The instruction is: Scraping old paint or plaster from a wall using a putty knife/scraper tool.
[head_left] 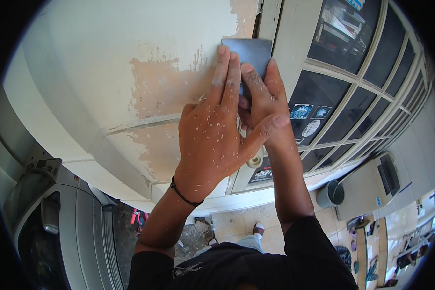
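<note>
A flat dark metal scraper blade (pixel 249 52) is pressed against a cream-painted wall (pixel 106 58), at the edge of a patch of bare tan plaster (pixel 159 87) where paint has flaked off. My left hand (pixel 211 135), speckled with paint chips, lies over the tool with its fingers pushing on the blade's lower left. My right hand (pixel 266 106) grips the scraper from below and the right, fingers on the blade. The handle is hidden under both hands.
A cream door frame (pixel 295 43) and a glass-paned door (pixel 353 63) with stickers stand right of the blade. A grey vehicle (pixel 58 227) is at lower left. A grey bucket (pixel 330 194) and a pale machine (pixel 372 186) sit on the tiled floor.
</note>
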### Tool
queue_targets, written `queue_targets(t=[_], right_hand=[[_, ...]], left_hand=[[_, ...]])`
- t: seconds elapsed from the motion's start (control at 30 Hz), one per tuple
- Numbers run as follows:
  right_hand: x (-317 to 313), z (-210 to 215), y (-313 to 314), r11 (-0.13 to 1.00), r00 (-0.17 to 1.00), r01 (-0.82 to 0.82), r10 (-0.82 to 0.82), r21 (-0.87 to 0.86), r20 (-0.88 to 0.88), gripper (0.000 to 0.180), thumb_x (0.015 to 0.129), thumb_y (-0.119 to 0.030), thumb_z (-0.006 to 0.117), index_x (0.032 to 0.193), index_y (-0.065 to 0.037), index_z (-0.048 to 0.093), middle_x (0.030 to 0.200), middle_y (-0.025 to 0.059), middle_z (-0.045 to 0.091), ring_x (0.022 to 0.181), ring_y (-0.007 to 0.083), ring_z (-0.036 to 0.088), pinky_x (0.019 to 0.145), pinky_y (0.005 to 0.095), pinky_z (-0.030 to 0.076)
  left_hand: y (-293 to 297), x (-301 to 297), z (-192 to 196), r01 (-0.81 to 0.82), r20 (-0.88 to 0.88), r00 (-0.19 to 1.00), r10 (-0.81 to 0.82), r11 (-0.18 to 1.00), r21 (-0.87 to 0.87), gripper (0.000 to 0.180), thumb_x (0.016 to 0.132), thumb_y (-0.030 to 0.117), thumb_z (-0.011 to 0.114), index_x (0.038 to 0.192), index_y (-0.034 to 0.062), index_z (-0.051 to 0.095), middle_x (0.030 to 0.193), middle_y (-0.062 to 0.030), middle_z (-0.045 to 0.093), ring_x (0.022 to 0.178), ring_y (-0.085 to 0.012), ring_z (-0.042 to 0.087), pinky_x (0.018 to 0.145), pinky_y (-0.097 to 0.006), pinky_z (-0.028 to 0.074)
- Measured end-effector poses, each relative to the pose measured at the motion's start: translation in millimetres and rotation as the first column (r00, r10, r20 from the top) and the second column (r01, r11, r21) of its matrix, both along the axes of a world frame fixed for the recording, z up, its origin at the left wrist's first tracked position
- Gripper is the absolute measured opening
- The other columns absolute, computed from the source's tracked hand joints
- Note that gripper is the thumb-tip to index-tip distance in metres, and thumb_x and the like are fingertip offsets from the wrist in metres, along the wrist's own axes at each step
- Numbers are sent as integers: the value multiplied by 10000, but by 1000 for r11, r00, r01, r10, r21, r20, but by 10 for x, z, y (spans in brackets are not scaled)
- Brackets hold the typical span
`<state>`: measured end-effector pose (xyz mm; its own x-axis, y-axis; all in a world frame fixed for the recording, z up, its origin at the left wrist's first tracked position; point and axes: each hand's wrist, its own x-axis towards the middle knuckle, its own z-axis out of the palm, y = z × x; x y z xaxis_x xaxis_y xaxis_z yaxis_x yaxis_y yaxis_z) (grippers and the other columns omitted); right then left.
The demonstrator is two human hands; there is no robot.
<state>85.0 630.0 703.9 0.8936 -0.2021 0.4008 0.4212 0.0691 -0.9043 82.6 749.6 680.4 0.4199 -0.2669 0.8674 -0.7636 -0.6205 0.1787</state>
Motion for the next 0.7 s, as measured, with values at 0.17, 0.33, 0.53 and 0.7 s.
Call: queue_targets(t=[0.17,0.33,0.53,0.7], right_hand=[[-9,49,71,1000,997,-19,19,1,79,360,1041,-318,594,1200,-38,433,776,30,524,557,83,499,408,244,395],[19,128,6,996,996,84,-83,-24,18,275,1036,-327,586,1154,-90,513,650,-8,511,429,78,427,355,243,325],[-29,68,48,999,999,4,-5,38,43,262,1050,-281,576,1106,-53,459,766,9,524,575,75,481,449,244,392],[30,62,47,998,995,36,-39,45,89,263,1032,-324,594,1140,-90,540,639,-12,507,424,84,438,357,252,327]], left_hand=[[2,-54,47,-29,-56,998,28,1000,-10,1012,890,650,663,1524,-85,375,1572,-295,391,1159,-416,675,866,-388,574],[-28,-43,126,-53,11,999,53,999,5,1041,874,700,644,1496,-100,410,1544,-299,430,1039,-353,723,755,-348,573],[-19,-36,84,-21,26,999,22,999,-48,997,896,680,636,1496,-87,422,1556,-286,422,1066,-371,721,786,-362,590],[-48,84,38,-11,75,997,16,998,-67,1060,854,734,640,1479,-99,445,1496,-305,486,945,-333,754,668,-305,563]])
